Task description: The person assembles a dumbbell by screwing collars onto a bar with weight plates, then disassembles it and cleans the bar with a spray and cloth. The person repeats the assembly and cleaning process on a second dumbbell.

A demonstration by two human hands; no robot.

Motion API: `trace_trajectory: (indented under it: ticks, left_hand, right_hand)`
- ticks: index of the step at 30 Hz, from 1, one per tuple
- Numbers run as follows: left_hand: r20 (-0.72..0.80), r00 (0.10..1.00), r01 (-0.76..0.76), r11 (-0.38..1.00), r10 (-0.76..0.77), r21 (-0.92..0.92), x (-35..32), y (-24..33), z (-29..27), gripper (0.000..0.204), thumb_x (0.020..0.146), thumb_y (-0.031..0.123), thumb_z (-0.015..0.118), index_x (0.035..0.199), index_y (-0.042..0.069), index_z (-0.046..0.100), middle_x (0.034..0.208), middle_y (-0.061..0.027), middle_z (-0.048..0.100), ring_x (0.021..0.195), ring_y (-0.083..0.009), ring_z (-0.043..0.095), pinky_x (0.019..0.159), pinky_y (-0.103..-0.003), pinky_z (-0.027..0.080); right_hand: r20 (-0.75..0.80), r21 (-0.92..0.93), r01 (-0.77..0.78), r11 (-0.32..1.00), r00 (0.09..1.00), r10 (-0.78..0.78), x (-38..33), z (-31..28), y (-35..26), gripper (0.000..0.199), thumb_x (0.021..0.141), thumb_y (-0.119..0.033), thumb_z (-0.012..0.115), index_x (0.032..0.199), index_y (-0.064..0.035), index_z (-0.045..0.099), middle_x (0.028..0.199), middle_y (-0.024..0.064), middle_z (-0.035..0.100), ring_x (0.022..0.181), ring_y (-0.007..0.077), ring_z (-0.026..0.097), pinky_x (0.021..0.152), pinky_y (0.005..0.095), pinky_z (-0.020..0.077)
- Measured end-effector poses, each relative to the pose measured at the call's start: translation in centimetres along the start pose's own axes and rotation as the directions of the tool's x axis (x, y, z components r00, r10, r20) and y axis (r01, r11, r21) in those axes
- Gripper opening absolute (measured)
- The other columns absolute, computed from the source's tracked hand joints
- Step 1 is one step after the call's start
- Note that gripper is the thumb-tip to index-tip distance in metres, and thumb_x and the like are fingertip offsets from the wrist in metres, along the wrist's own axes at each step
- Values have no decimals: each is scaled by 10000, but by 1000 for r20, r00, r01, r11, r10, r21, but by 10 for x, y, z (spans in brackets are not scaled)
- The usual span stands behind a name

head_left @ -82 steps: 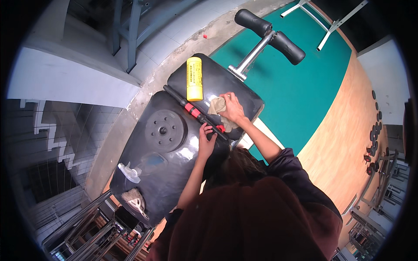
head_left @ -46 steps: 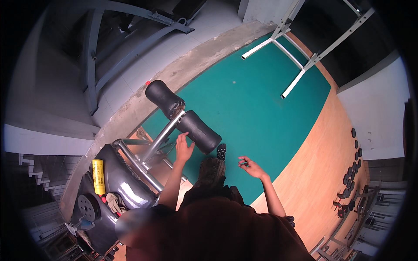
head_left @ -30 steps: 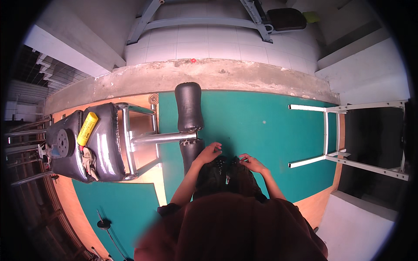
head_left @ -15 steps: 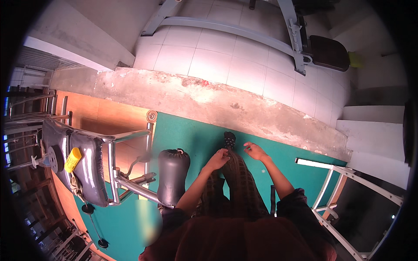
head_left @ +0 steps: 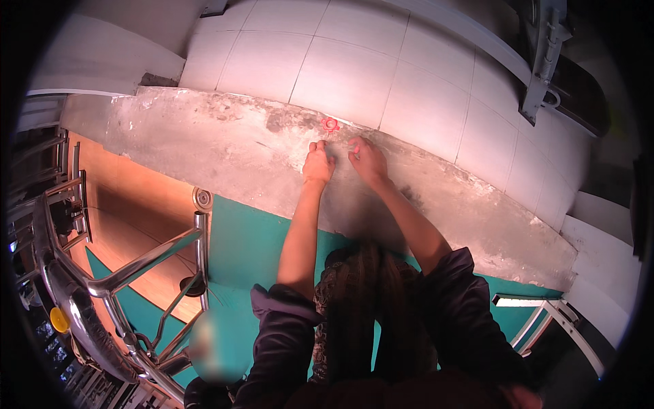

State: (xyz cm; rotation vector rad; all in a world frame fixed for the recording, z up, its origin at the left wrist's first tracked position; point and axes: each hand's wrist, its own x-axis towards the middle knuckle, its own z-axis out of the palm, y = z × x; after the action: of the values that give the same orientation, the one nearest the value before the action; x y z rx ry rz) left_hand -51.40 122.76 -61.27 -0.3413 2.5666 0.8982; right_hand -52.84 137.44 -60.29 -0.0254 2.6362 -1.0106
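A small red ring-shaped piece with a knobbly outer edge (head_left: pixel 330 124) lies on the worn concrete ledge (head_left: pixel 225 146), close to its far side by the tiles. Just short of it is my left hand (head_left: pixel 318 163), palm down, fingers loosely bent and nothing visible in them. My right hand (head_left: pixel 370 161) hovers slightly to the right, its thumb and fingers curved with a gap between them. A reddish spot shows at its fingertips, too small to make out. Neither hand visibly touches the red piece.
White floor tiles (head_left: pixel 347 65) stretch beyond the ledge, with a grey metal frame (head_left: pixel 538 82) at far right. Green flooring (head_left: pixel 248 235) lies nearer. A chrome-framed padded bench (head_left: pixel 75 313) stands at left, and a white metal frame (head_left: pixel 565 317) at right.
Both hands have moved forward from above my legs to the concrete ledge near the red piece. My view has shifted forward and closer to the ledge; the dark cylindrical pad is out of sight.
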Motion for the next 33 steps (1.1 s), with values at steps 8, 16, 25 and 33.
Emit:
trace_trajectory:
  ticks: [8, 16, 25, 33]
  left_hand:
    - [-233, 972, -96, 896, -8, -433, 88, -46, 52, 450, 750, 34, 575, 1192, 25, 488, 1112, -166, 462, 896, -268, 555, 802, -338, 466]
    - [-269, 896, -29, 557, -353, -830, 14, -9, 29, 223, 848, 127, 568, 1053, 45, 599, 1049, -107, 512, 771, -145, 556, 712, -263, 465]
    - [-92, 875, -16, 161, -475, -987, -217, 121, -91, 219, 901, 184, 512, 1087, 81, 564, 1006, -21, 603, 879, -96, 554, 758, -243, 443]
    - [-56, 995, -62, -66, -88, -996, -493, 158, -263, 369, 914, 197, 489, 1246, 39, 453, 1192, -31, 524, 1091, -109, 497, 945, -254, 400]
  right_hand:
    - [-44, -295, 257, 920, 958, -282, 90, 59, 21, 342, 692, -189, 692, 1007, -150, 566, 1073, 58, 469, 906, 230, 544, 764, 372, 445]
    - [-70, -100, 334, 937, 937, -341, 30, 23, -13, 356, 699, -243, 700, 1023, -156, 579, 926, 19, 618, 867, 190, 574, 793, 364, 414]
    - [-30, -33, 360, 933, 932, -361, -161, -156, -165, 351, 701, -218, 709, 1020, -113, 607, 823, 78, 623, 775, 216, 580, 742, 348, 429]
    - [181, 98, 591, 801, 781, -598, -366, -298, -334, 370, 654, -161, 744, 992, -84, 616, 881, 45, 639, 751, 187, 576, 727, 328, 413]
